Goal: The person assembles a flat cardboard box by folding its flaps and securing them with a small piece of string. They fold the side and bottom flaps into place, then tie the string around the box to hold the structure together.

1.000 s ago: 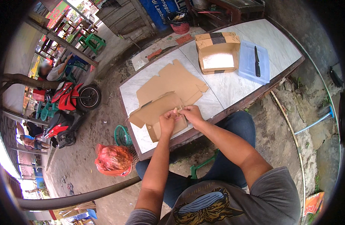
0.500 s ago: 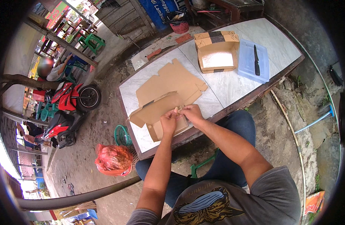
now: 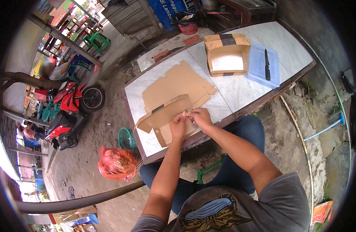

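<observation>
A brown cardboard box (image 3: 167, 110), partly folded with its lid panel raised, sits at the near left edge of the table. Both my hands work at its right end. My left hand (image 3: 178, 126) pinches a small cardboard flap at the corner. My right hand (image 3: 201, 117) is closed on the same corner from the other side, fingertips almost meeting the left ones. My fingers partly hide the flap. Beneath and behind the box lies a flat, unfolded cardboard sheet (image 3: 168, 86).
Folded cardboard boxes (image 3: 229, 41), seemingly stacked, stand at the table's far side. To their right, a black knife (image 3: 267, 65) rests on a clear plastic container (image 3: 257, 62). On the floor at left are a green basket (image 3: 126, 138) and an orange plastic bag (image 3: 116, 163). Motorbikes (image 3: 67, 100) stand farther left.
The view has shifted slightly, so the table appears a little lower and to the right. My hands stay at the box's corner, with my fingers only slightly repositioned.
</observation>
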The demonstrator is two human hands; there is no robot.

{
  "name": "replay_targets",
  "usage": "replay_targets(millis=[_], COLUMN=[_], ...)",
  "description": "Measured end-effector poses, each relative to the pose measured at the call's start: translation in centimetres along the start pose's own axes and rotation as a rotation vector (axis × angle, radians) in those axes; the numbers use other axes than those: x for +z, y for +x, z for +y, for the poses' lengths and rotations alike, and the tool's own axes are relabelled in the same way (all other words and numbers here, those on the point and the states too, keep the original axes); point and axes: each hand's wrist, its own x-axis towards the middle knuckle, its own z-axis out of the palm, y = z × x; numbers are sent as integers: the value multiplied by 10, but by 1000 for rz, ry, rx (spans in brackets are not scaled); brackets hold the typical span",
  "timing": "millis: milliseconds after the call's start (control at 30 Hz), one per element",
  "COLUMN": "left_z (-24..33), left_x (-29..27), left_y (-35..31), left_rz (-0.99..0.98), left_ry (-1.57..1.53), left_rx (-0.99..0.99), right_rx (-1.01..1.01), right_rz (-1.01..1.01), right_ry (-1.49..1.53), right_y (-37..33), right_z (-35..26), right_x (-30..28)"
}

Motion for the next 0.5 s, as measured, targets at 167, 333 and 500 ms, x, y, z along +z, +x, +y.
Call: replay_targets(millis=[167,333,500], left_z=[-5,9,26], left_x=[5,19,30], left_y=[-2,-13,-23], left_rz=[16,90,114], left_ry=[2,-36,117], left_rx=[8,-55,-20], right_rx=[-72,-57,-210], right_rz=[30,13,68], right_ry=[-53,-35,-146], right_y=[-1,-5,2], right_z=[8,6,15], right_x=[2,7,0])
